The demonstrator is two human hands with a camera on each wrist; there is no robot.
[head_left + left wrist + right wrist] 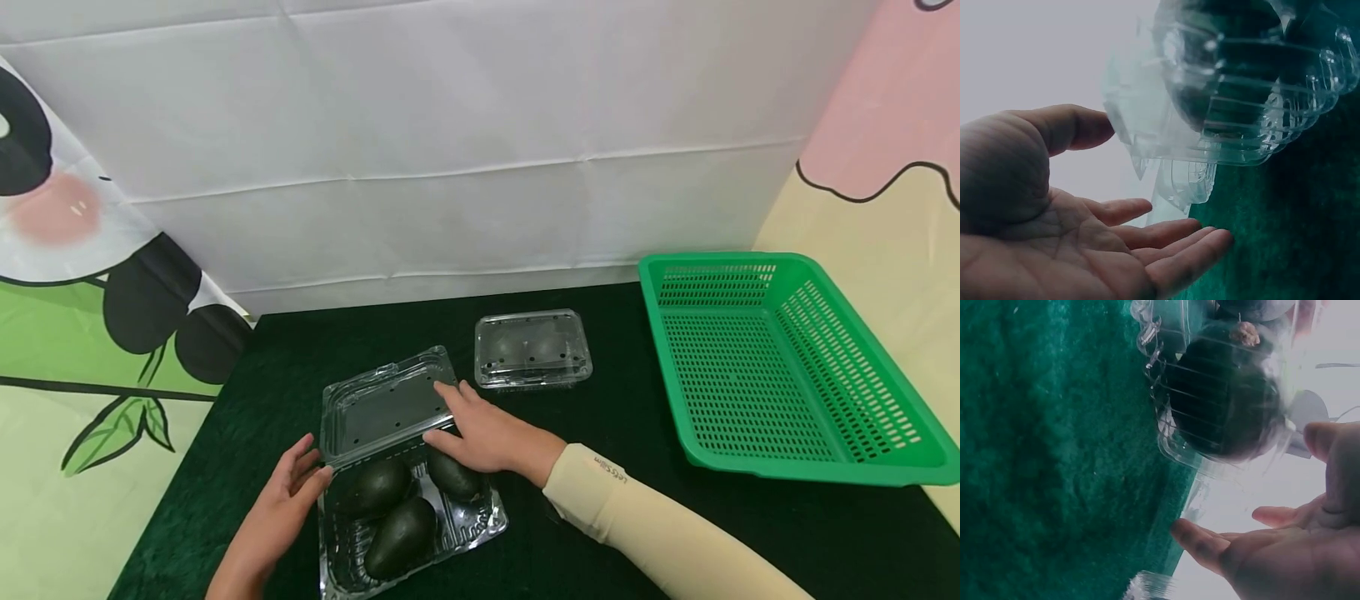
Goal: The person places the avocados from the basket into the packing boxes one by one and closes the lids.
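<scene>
A clear plastic clamshell box (480,521) lies with its lid (386,408) folded back toward the wall. In its base are three dark green avocados: one at the front (401,540), one behind it at left (377,486) and one at right (450,473). My left hand (279,504) is at the box's left side near the hinge, fingers extended; in the left wrist view its thumb reaches the plastic edge. Over the right avocado and the lid's right edge spreads my right hand (483,435). Its thumb is close to the box wall in the right wrist view; contact is unclear.
A smaller closed clear box (533,348) with dim rounded shapes inside sits behind my right hand. To the right stands a green slotted plastic basket (738,467). Dark green cloth (577,533) covers the table, and a white sheet (450,167) hangs at the back.
</scene>
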